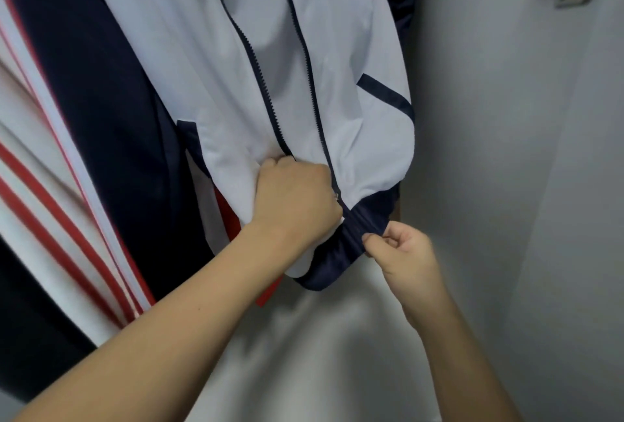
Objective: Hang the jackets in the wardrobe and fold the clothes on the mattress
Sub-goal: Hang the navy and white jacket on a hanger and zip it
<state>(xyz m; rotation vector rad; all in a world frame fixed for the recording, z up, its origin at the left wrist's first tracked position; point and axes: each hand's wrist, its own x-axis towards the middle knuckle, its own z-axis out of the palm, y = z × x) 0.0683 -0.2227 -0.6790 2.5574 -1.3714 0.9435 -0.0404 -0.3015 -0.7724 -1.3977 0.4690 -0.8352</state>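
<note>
Left hand (293, 199): your grip bunches the white jacket (189, 60) front | right hand (398, 246): grip pinches navy hem (354, 236) | risk: tugging may pull it off its hanger.

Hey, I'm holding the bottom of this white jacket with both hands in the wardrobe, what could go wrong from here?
1. The left hand bunches the white jacket by its open zipper; lining it up badly could snag fabric.
2. The right hand only pinches the navy hem; that grip may slip.
3. Pulling down might drag the jacket off whatever holds it, which is out of view.
</note>
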